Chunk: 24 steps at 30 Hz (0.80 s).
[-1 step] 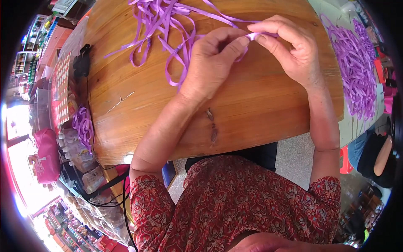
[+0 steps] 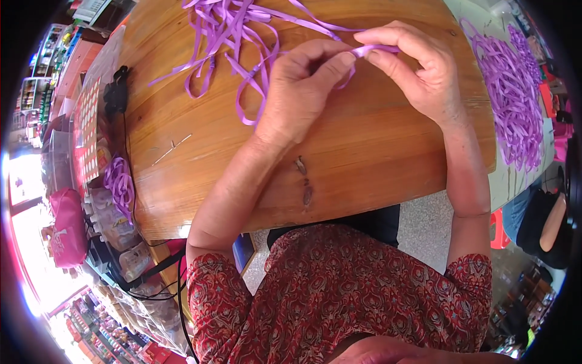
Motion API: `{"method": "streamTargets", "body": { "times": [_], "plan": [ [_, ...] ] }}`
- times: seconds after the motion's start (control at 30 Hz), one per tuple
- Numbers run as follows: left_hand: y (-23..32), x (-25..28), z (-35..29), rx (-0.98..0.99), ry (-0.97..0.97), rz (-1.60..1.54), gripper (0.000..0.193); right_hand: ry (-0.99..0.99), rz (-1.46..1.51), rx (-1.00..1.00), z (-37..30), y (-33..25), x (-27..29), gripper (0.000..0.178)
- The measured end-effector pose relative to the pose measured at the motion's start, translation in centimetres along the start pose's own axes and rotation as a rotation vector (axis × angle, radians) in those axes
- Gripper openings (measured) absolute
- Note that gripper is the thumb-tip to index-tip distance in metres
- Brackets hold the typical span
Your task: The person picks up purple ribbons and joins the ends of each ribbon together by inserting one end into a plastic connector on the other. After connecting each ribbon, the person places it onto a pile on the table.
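Near the top centre of the frame, the left hand [image 2: 297, 91] is pinching a purple ribbon [image 2: 365, 51] between thumb and curled fingers. The right hand [image 2: 424, 76] is curving half open around the ribbon, its grip being unclear

Wd. tabletop [image 2: 376, 151] ctr., spkld. gray flr. [image 2: 424, 221] below; pale side tbl. [image 2: 508, 189] on R. Bright window-like opening [image 2: 27, 242] far L, stocked shelving [image 2: 45, 57] upper L.

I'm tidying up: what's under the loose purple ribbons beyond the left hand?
The wooden tabletop shows through gaps between the loose purple ribbons; anything beneath their overlapping strands is covered and cannot be seen.
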<state>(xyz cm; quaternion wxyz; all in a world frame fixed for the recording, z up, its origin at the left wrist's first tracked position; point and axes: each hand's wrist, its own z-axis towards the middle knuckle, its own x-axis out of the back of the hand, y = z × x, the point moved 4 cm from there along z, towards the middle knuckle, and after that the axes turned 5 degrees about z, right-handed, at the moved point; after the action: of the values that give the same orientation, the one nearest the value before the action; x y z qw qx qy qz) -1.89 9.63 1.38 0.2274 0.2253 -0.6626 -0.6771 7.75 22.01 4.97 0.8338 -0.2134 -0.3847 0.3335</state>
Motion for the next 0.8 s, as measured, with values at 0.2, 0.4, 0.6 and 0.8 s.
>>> {"method": "streamTargets", "body": {
  "times": [0.2,0.4,0.6,0.8],
  "plan": [
    [0.3,1.1,0.2,-0.162,0.11,0.041,0.009,0.012,0.047,-0.064,0.1,0.9,0.7,0.021],
    [0.0,1.6,0.3,0.061,0.138,-0.01,0.011,0.104,-0.05,-0.152,1.2,-2.0,2.3,0.015],
    [-0.7,2.1,0.8,0.048,0.217,-0.171,0.012,0.12,-0.014,-0.088,1.2,-2.2,2.3,0.019],
    [-0.6,1.7,0.5,0.103,0.147,-0.282,0.011,0.099,-0.125,0.13,-0.1,0.9,0.0,0.027]
  ]
}}
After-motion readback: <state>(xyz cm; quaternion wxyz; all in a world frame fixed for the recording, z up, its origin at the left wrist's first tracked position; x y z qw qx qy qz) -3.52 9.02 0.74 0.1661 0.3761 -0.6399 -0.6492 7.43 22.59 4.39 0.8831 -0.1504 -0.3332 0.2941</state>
